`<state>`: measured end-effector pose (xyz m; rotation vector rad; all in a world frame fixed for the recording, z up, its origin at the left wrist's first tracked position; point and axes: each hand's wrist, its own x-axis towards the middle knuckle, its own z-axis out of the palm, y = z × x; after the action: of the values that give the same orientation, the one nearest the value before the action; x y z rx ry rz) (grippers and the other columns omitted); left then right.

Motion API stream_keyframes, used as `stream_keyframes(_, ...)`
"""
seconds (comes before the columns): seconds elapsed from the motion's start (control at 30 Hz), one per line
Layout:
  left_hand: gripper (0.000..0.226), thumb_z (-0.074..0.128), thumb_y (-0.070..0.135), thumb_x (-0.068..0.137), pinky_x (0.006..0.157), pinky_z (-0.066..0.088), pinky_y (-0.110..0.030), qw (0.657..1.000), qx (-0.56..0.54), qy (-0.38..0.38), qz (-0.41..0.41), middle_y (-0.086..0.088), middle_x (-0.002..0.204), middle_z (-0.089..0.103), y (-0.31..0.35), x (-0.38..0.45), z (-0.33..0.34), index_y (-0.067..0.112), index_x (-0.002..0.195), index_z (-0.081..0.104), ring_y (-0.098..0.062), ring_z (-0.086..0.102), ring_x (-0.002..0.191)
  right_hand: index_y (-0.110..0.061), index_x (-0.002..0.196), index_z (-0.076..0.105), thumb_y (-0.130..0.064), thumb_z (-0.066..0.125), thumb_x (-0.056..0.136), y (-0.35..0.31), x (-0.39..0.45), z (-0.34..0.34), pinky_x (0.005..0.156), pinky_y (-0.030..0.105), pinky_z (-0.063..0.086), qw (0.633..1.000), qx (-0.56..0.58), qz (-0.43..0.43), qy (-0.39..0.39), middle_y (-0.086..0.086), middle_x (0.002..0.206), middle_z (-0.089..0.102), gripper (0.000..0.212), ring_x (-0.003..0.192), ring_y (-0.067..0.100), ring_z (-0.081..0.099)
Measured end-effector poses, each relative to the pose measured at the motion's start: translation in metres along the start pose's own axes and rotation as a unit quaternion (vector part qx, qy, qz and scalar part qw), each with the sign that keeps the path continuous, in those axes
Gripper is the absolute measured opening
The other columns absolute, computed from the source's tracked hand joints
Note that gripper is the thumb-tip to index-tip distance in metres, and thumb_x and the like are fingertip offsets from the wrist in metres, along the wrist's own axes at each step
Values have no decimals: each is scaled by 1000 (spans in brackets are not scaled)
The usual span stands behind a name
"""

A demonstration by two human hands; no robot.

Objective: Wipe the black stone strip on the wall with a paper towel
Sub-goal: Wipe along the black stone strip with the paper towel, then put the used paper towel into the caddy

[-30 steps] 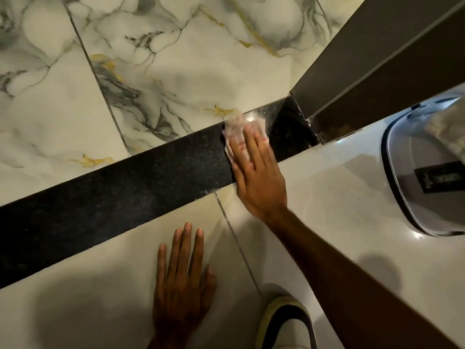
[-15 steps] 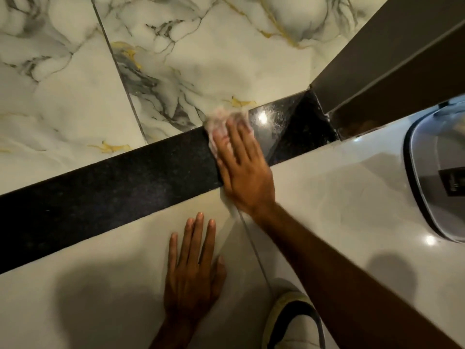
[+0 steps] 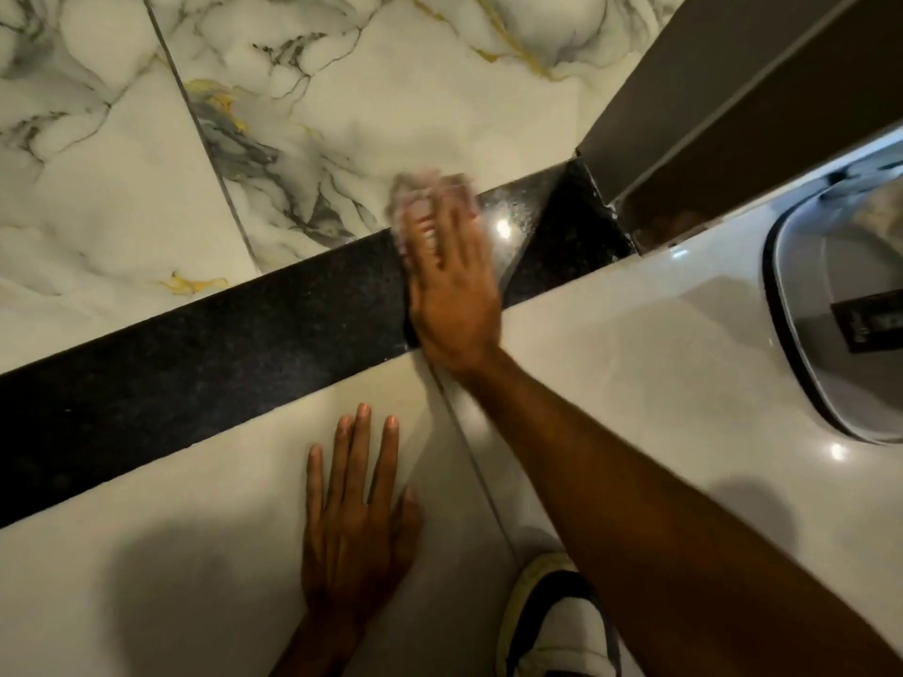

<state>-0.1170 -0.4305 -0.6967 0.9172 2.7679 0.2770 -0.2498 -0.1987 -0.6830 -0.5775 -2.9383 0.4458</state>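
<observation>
Head view only. Right hand (image 3: 452,280) flat and fingers extended, pressed on paper towel (image 3: 424,188), blurred with motion, pinned against black stone strip (image 3: 195,354) rather than gripped. Towel edge poking past fingertips onto marbled tile (image 3: 342,114) above. Left hand (image 3: 354,520) spread open, palm flat on plain pale tile (image 3: 146,554) below the strip, holding nothing, apparently bracing. Strip ran long and diagonal, from lower left up to right end beside dark door frame (image 3: 733,90). Most unwiped length lay leftward of right hand, along that axis; probably next stroke down-left. Right hand on the strip, left hand just beneath it. Shoe (image 3: 557,623) visible at bottom.
</observation>
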Motion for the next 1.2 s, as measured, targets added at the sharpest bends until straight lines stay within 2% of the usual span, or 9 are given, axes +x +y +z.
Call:
stream_keyframes(0.17, 71, 30, 49, 108, 136, 5, -58, 999, 6, -54, 4, -17, 180, 12, 3, 6, -10, 15, 171, 22, -39, 16, 166, -14, 164, 40, -9, 65, 105, 2, -84, -29, 132, 51, 38, 995, 67, -75, -20, 17, 173, 39, 64, 164, 35, 33)
stream_keyframes(0.27, 77, 27, 53, 106, 132, 19, -66, 992, 27, -118, 28, -24, 177, 16, 10, 11, -54, 6, 167, 29, -45, 21, 164, -32, 167, 12, -22, 33, 114, 7, -133, -84, 139, 47, 23, 978, 148, 60, -137, -1, 182, 9, 58, 170, 21, 9)
stream_keyframes(0.33, 81, 22, 58, 107, 134, 16, -65, 989, 33, -131, 53, -24, 179, 13, 22, 20, -103, 7, 169, 24, -43, 15, 165, -35, 171, 15, -7, 25, 109, 11, -155, -128, 139, 42, 21, 950, 158, 153, -221, -6, 183, -2, 69, 171, 20, -2)
stream_keyframes(0.5, 78, 26, 56, 109, 135, 17, -58, 982, 2, -119, 149, -21, 180, 16, 91, 45, -264, 8, 171, 22, -39, 15, 167, -11, 150, 57, -6, 57, 105, 1, -170, -273, 116, 43, 49, 819, 219, 331, -415, 18, 156, 55, 45, 145, 37, 54)
stream_keyframes(0.63, 79, 14, 63, 110, 134, 19, -55, 958, -12, -175, 229, -17, 179, 19, 171, 53, -384, 11, 170, 21, -35, 17, 166, -8, 148, 60, -8, 56, 108, -10, -165, -423, 113, 32, 49, 809, 288, 375, -348, 14, 153, 63, 40, 141, 32, 62)
stream_keyframes(0.77, 80, 8, 65, 109, 136, 21, -54, 928, -21, -209, 309, -15, 178, 25, 264, 80, -463, 15, 169, 20, -31, 18, 167, -12, 142, 64, -25, 48, 115, 28, -158, -573, 112, 41, 55, 797, 352, 462, -167, 13, 138, 72, 34, 124, 29, 70)
stream_keyframes(0.9, 70, 26, 49, 112, 134, 22, -54, 903, 11, -182, 390, -18, 177, 27, 362, 124, -486, 7, 169, 28, -35, 23, 166, -13, 152, 58, -9, 48, 113, 103, -168, -668, 85, 26, 57, 765, 376, 523, 20, 5, 117, 67, 40, 90, 12, 65)
stream_keyframes(1.07, 74, 24, 52, 111, 135, 16, -56, 875, 74, -163, 450, -19, 178, 23, 447, 174, -461, 7, 169, 25, -36, 20, 166, -9, 158, 50, -2, 54, 110, 186, -156, -677, 119, 39, 49, 738, 294, 596, 120, 17, 156, 59, 50, 142, 35, 58)
stream_keyframes(1.2, 83, 4, 66, 106, 135, -4, -52, 871, 116, -217, 426, -15, 181, 6, 465, 192, -426, 14, 171, 7, -33, 4, 168, -11, 162, 43, -1, 57, 106, 224, -128, -633, 122, 40, 45, 722, 296, 619, 91, 15, 163, 48, 58, 148, 33, 51)
